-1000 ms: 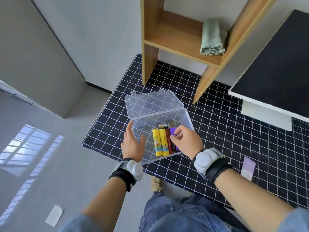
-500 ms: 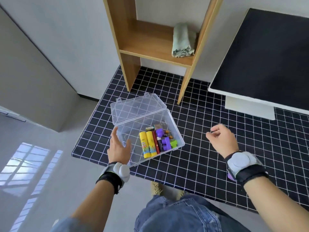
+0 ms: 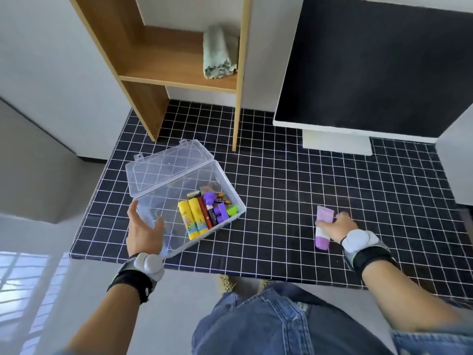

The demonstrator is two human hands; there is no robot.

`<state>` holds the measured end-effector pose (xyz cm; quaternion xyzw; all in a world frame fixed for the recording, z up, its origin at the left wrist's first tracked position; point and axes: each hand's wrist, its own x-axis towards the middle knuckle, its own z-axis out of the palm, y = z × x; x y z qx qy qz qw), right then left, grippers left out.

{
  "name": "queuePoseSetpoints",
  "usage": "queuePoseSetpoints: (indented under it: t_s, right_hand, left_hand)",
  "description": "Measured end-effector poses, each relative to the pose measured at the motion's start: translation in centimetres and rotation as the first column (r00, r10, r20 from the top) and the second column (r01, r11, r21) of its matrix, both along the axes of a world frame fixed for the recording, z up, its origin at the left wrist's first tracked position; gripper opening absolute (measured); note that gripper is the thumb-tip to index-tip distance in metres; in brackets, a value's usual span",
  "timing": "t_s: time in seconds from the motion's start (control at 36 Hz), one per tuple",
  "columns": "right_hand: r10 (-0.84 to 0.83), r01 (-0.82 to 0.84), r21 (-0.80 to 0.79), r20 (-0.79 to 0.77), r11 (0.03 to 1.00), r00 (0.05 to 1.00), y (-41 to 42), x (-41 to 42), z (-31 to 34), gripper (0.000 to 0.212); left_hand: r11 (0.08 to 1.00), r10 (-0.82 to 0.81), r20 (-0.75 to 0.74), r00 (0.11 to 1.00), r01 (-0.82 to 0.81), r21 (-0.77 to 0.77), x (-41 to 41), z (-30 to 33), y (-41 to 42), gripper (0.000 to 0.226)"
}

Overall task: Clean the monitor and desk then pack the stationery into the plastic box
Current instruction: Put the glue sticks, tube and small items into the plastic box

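Left hand (image 3: 143, 231) steadies the clear plastic box (image 3: 179, 201) near the table's (image 3: 281, 190) front-left corner, fingers spread on its near wall, likely so it won't slide. Lid open; glue sticks (image 3: 192, 219) and small bits inside. Right hand (image 3: 335, 226) fingers curl onto a purple tube (image 3: 323, 226) lying flat near the front edge, grip not yet clear.

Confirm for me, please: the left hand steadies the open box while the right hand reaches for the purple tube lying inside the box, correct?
Not quite. The head view shows the purple tube lying on the desk mat, well right of the box, not inside it. The left hand does steady the open box, and the right hand is on the tube.
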<state>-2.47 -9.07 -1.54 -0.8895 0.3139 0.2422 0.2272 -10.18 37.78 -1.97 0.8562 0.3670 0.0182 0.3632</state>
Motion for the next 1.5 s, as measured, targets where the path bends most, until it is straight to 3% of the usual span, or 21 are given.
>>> queuePoseSetpoints:
  t_s: [0.25,0.39,0.58,0.78,0.97,1.11,1.31,1.5]
  right_hand:
    - [-0.067,0.068,0.004,-0.102,0.998,0.992,0.6,-2.6,-1.8,0.091]
    - [-0.125,0.128,0.025,-0.087,0.992,0.988,1.0,-3.0,-2.7,0.075]
    - [-0.076,0.071,-0.045,-0.119,0.996,0.990,-0.7,-2.5,-5.8,0.058]
    - [0.013,-0.008,0.031,-0.151,0.999,0.988,0.6,-2.2,-2.3,0.025]
    - [0.069,-0.067,0.042,-0.052,0.997,0.996,2.1,-1.6,-0.5,0.020]
    - [0.168,-0.171,0.055,0.054,0.984,0.984,3.4,0.2,0.0,0.041]
    - [0.370,-0.387,0.026,0.236,0.922,0.898,10.4,1.6,5.4,0.035]
    - [0.636,-0.660,-0.052,0.336,0.749,0.695,18.2,1.7,8.9,0.040]
  left_hand:
    - [1.000,0.021,-0.011,1.000,-0.021,0.006,0.0,-0.2,-0.1,0.067]
    - [1.000,0.021,-0.008,1.000,-0.021,-0.002,0.1,-0.4,-0.1,0.067]
    - [1.000,0.010,0.000,1.000,-0.010,0.016,-0.2,-0.1,0.1,0.066]
    - [1.000,-0.008,0.005,1.000,0.008,0.025,0.0,-0.4,0.0,0.063]
    - [1.000,0.001,0.005,1.000,-0.001,0.016,0.0,-0.5,0.2,0.070]
    - [1.000,-0.008,0.014,1.000,0.008,0.013,0.0,-0.7,0.2,0.071]
    - [1.000,0.004,0.031,1.000,-0.003,-0.007,-0.1,-0.7,0.2,0.069]
    - [1.000,0.020,0.064,0.998,-0.019,-0.010,-0.1,-0.5,0.1,0.065]
